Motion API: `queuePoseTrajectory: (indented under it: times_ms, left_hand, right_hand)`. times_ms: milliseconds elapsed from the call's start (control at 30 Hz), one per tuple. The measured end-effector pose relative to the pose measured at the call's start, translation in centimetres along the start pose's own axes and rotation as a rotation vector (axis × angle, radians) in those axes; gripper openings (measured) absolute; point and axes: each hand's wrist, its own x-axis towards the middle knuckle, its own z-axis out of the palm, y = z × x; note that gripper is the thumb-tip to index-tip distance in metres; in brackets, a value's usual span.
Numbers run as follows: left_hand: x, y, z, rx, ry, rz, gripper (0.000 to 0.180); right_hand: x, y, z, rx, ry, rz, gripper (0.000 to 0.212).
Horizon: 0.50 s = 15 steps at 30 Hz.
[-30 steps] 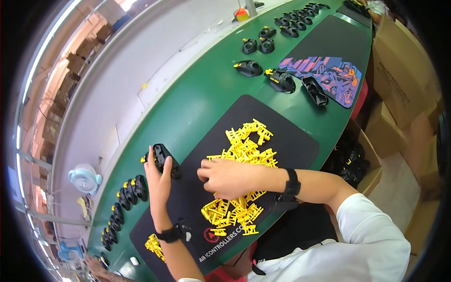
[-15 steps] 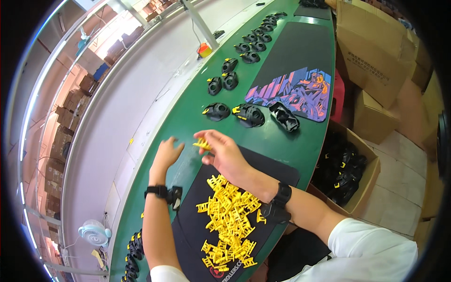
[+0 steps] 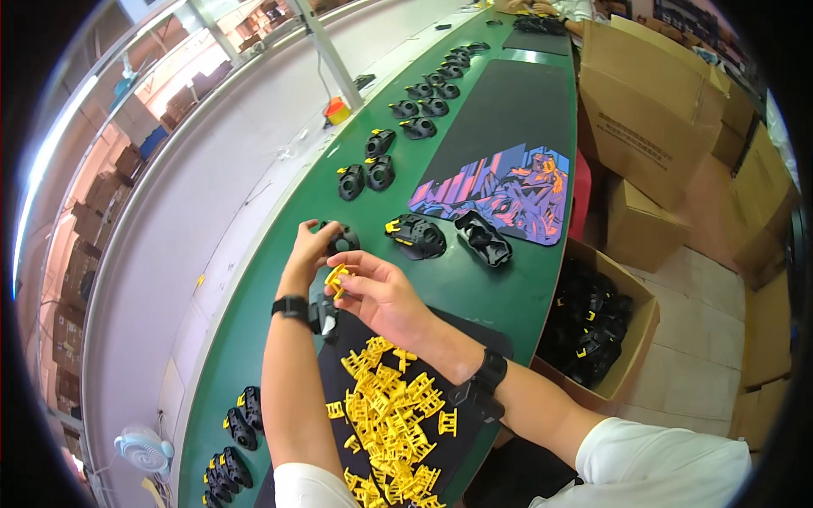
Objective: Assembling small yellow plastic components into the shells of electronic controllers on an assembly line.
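My left hand (image 3: 306, 254) has its fingers over a black mouse-shaped plastic shell (image 3: 344, 240) on the green table, partly hidden by the hand. Close beside it, my right hand (image 3: 381, 298) pinches a small yellow plastic clip (image 3: 336, 281) between thumb and fingers. Under my right forearm a loose heap of similar yellow clips (image 3: 389, 423) covers part of a black mat (image 3: 461, 339). To the right of the held shell sits another black shell with yellow pieces on it (image 3: 417, 236). Beyond that lies an upturned hollow black shell (image 3: 483, 239).
Several black shells with yellow tips stand in rows along the far table (image 3: 421, 127), and more at the near left (image 3: 240, 429). A patterned mat (image 3: 500, 190) lies at the far right. An open carton of black shells (image 3: 641, 339) stands beside the table's right edge.
My left hand has reached forward onto a black shell and closed around it. My right hand, still pinching the yellow clip, has come in next to it. The view has shifted a little.
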Motion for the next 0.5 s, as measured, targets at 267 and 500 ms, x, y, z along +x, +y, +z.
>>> queuePoseTrajectory:
  times_ms: [267,500]
  left_hand:
    - [-21.5,-6.6,-6.6,-1.067,-0.088,0.269,0.065]
    - [-33.8,-8.4,-3.3,-0.880,0.309,0.439,0.110]
  right_hand:
    - [-1.7,0.7,3.0,-0.547,-0.186,0.076,0.022]
    - [-5.8,4.2,7.0,-1.073,-0.426,0.055,0.017]
